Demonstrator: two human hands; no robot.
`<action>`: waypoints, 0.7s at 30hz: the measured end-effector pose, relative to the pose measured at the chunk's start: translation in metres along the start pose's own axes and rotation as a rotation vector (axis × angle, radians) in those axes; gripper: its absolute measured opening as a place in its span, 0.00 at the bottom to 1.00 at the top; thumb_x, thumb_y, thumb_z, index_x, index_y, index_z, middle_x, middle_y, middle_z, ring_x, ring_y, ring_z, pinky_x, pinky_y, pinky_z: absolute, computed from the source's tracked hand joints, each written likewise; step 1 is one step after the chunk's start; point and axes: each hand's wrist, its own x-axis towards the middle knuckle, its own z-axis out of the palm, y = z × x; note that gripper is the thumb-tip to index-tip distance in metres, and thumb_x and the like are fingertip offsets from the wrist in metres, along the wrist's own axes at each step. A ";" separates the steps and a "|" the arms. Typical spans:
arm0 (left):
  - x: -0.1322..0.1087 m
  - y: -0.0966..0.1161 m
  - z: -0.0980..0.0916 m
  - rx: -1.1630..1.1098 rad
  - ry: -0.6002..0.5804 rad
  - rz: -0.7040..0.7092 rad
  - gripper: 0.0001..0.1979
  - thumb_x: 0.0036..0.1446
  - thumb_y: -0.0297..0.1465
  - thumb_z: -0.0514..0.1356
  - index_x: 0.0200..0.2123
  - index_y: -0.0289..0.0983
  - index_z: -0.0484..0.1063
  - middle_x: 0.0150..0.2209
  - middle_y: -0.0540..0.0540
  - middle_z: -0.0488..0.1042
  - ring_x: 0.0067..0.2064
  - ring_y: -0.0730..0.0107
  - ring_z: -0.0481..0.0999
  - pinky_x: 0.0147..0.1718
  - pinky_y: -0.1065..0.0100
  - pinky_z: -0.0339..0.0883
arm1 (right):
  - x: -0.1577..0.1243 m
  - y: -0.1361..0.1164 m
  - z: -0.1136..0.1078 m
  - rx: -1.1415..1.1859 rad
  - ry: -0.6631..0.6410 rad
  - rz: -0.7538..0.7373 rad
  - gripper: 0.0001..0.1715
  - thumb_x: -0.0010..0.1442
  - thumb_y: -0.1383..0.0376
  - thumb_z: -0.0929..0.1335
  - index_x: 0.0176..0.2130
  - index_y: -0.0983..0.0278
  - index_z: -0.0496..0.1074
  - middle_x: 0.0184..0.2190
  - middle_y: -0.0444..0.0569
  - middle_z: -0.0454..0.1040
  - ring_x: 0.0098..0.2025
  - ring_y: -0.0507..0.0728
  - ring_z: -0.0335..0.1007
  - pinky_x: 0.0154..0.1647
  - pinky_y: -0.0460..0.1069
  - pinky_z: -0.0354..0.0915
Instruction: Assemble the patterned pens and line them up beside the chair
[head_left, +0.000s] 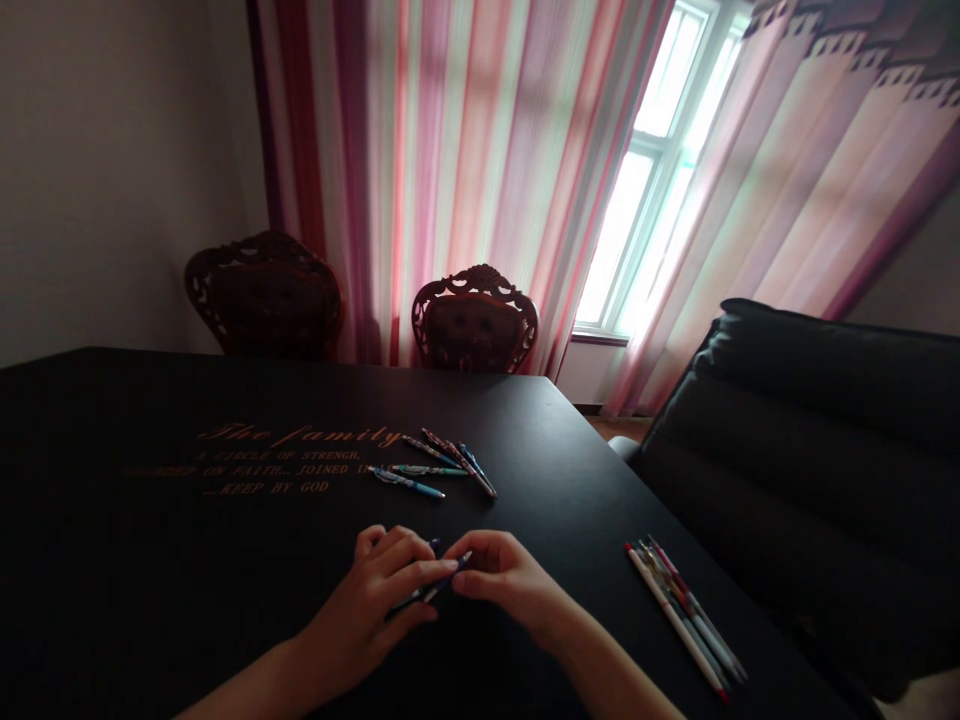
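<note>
Above the front middle of the table, my left hand (386, 580) curls around dark blue pens (437, 588), at least two by the look of it. Its fingers cover most of them. My right hand (501, 572) meets it from the right, thumb and forefinger pinched at the tip of one of these pens. Just beyond both hands lies a loose pile of several patterned pens (420, 485), some pale blue and some dark, pointing different ways. Off to the right, another group of several pens (679, 620) with red, white and grey barrels lies side by side.
The black table (525, 420) bears printed orange lettering (300, 435). Two carved wooden chairs (476, 325) stand at its far edge before a striped curtain (465, 150). A black padded armchair (810, 450) stands close along the right edge.
</note>
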 end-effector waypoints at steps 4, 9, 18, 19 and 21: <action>0.000 0.001 0.001 -0.040 0.048 -0.036 0.17 0.64 0.38 0.57 0.56 0.48 0.65 0.44 0.50 0.74 0.46 0.63 0.70 0.47 0.62 0.50 | 0.000 -0.003 0.000 -0.015 -0.012 -0.027 0.21 0.49 0.56 0.76 0.39 0.67 0.77 0.27 0.44 0.74 0.30 0.50 0.66 0.33 0.45 0.57; 0.002 0.004 -0.003 -0.066 -0.001 -0.053 0.22 0.59 0.43 0.61 0.54 0.46 0.64 0.45 0.49 0.74 0.47 0.62 0.70 0.48 0.61 0.50 | 0.002 0.002 0.001 -0.095 -0.041 -0.045 0.21 0.50 0.53 0.75 0.34 0.68 0.75 0.24 0.43 0.72 0.27 0.49 0.63 0.30 0.44 0.55; 0.004 0.008 -0.007 -0.108 -0.033 -0.054 0.24 0.54 0.46 0.64 0.50 0.44 0.65 0.45 0.48 0.75 0.46 0.60 0.71 0.49 0.60 0.51 | 0.005 0.012 0.005 -0.171 -0.071 -0.052 0.24 0.52 0.48 0.73 0.31 0.68 0.73 0.24 0.43 0.71 0.27 0.50 0.62 0.29 0.44 0.55; 0.005 0.008 -0.008 -0.120 -0.041 -0.048 0.25 0.54 0.47 0.64 0.50 0.43 0.65 0.45 0.48 0.75 0.46 0.60 0.71 0.49 0.60 0.51 | 0.005 0.012 0.005 -0.168 -0.078 -0.048 0.24 0.51 0.48 0.73 0.31 0.68 0.73 0.24 0.43 0.70 0.27 0.50 0.62 0.29 0.44 0.55; 0.005 0.010 -0.009 -0.140 -0.054 -0.039 0.26 0.53 0.47 0.65 0.51 0.43 0.64 0.45 0.47 0.74 0.46 0.59 0.71 0.48 0.60 0.52 | 0.005 0.013 0.005 -0.167 -0.084 -0.044 0.24 0.51 0.48 0.73 0.31 0.67 0.72 0.24 0.42 0.70 0.26 0.49 0.61 0.28 0.44 0.55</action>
